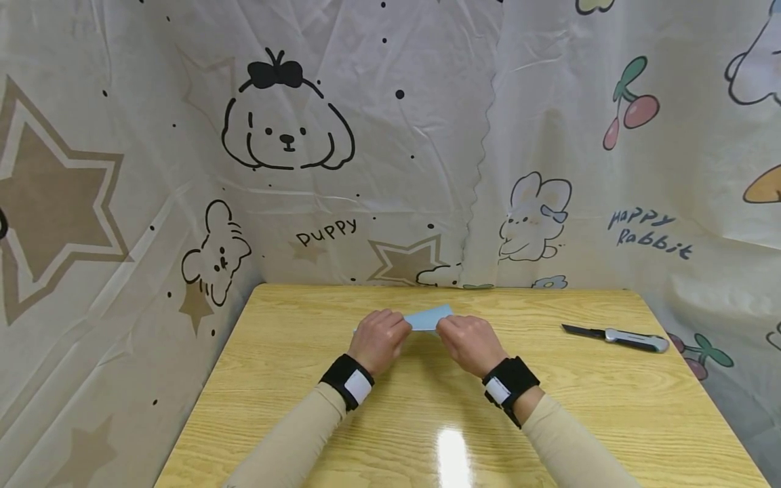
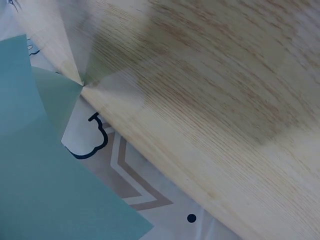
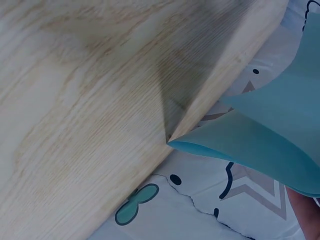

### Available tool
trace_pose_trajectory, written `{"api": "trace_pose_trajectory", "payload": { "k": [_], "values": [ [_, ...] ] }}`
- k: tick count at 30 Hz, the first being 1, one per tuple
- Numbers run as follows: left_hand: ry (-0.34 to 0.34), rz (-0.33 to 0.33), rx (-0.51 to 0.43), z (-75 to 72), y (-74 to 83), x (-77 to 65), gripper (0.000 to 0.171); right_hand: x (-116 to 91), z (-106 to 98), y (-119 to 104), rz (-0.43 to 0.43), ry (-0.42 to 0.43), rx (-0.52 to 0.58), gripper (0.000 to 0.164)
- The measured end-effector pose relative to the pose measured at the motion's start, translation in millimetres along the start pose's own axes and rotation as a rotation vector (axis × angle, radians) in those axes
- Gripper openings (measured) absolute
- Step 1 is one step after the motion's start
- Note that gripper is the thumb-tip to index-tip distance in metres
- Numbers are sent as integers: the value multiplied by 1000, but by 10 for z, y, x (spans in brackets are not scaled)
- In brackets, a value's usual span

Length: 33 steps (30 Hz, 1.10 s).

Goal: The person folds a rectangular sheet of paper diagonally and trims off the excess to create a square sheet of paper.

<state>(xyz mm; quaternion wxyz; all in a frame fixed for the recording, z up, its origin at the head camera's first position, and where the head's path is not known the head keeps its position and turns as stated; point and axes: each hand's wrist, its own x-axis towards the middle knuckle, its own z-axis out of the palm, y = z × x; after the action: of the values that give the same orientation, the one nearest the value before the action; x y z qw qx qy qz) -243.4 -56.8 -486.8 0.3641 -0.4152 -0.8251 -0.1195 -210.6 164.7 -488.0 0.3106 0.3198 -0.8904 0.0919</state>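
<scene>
Both hands hold a folded sheet of light blue paper (image 1: 429, 318) over the far part of the table. My left hand (image 1: 382, 341) grips its left side with curled fingers, and my right hand (image 1: 472, 344) pinches the right side. Much of the sheet is hidden behind the hands in the head view. From the left wrist, the paper (image 2: 60, 185) fills the lower left with a smaller flap behind it. In the right wrist view the paper (image 3: 270, 145) shows two curved layers, with a bit of a finger (image 3: 304, 212) under the lower one.
A utility knife (image 1: 616, 337) with its dark blade out lies at the right of the wooden table (image 1: 293, 407). A patterned curtain (image 1: 390, 169) hangs behind and along the sides of the table. Black straps (image 1: 512, 386) are worn on both wrists.
</scene>
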Motion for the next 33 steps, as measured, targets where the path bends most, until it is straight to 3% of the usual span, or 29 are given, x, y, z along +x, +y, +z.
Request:
{"api": "trace_pose_trajectory", "payload": {
  "k": [16,33],
  "values": [
    [-6,-51,-25,-46,-84,-41,6,-2,-19,12,49,-20,16,12],
    [3,-56,-17,-76,-127,-46,7,-33,-24,69,82,-11,40,12]
  ]
}}
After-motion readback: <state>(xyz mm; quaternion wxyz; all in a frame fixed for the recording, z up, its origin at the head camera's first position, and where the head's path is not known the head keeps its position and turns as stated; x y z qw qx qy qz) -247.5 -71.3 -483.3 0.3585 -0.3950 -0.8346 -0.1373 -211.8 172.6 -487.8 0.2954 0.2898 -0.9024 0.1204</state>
